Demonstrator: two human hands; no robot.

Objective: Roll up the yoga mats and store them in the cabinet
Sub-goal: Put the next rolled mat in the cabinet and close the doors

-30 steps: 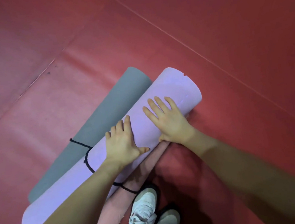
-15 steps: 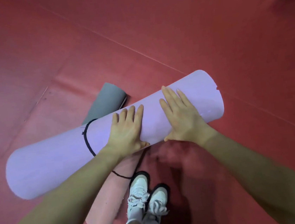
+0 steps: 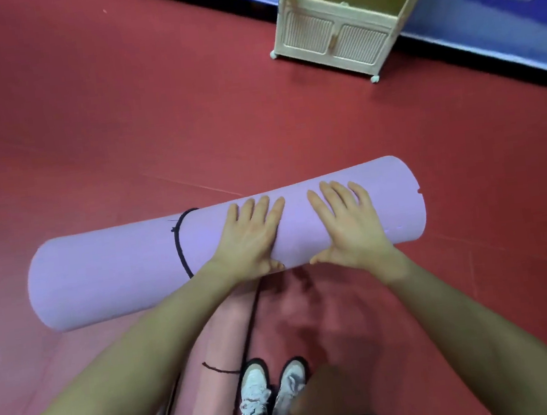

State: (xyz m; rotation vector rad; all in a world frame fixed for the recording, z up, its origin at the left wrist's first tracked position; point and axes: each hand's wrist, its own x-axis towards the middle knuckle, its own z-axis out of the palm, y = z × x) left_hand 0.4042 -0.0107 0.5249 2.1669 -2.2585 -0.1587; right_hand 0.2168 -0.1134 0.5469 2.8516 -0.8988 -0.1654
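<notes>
Purple mat (image 3: pixel 109 273): a rolled yoga mat is being held off the red floor (image 3: pixel 83 109), lying almost level across the view, with its right end raised slightly.
Cord (image 3: pixel 181 248): a thin black cord is being worn as a loop around the purple roll, just left of the left hand; a strand of it is trailing down below the roll towards the shoes.
Left hand (image 3: pixel 252 240): it is being laid over the top of the roll near its middle, fingers straight and close together, thumb tucked under the near edge, so the roll is being clasped between fingers and thumb.
Right hand (image 3: pixel 349 226): it is being laid on the roll beside the left hand, nearer the right end, fingers stretched and slightly spread, thumb hooked beneath the near edge in the same clasp.
Pink mat (image 3: pixel 215 367): a second rolled mat is being left on the floor below the arms, running towards the camera, just left of the white shoes (image 3: pixel 273 398).
Cabinet (image 3: pixel 346 18): a cream cabinet on small casters is being seen at the upper right, well apart from the purple mat, standing against a blue banner (image 3: pixel 498 4); its two lower ribbed doors are being kept closed, with an open shelf above them.
</notes>
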